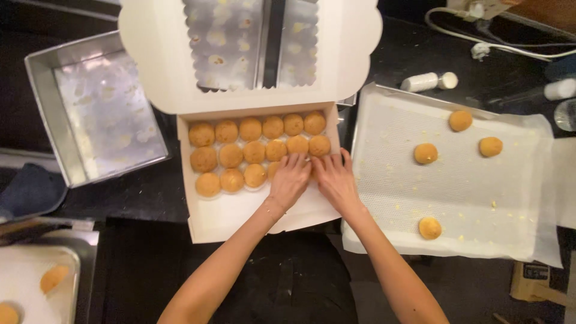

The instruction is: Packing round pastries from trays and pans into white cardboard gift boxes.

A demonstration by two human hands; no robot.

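Note:
A white cardboard box (231, 219) with a windowed lid (249, 51) folded back lies open in front of me. Rows of round golden pastries (255, 150) fill its far part. My left hand (289, 180) and my right hand (335, 180) rest side by side, fingers down, at the right end of the third row. Both hands press on or cover pastries there; what lies under the fingers is hidden. To the right, a tray lined with white paper (480, 198) holds several loose pastries, such as the pastry (425, 153) nearest my right hand.
An empty metal baking pan (51, 102) sits at the left. A second tray (36, 282) with pastries shows at the bottom left. A small white bottle (427, 81) and white cables (510, 45) lie beyond the right tray. A cardboard piece (534, 282) lies at the bottom right.

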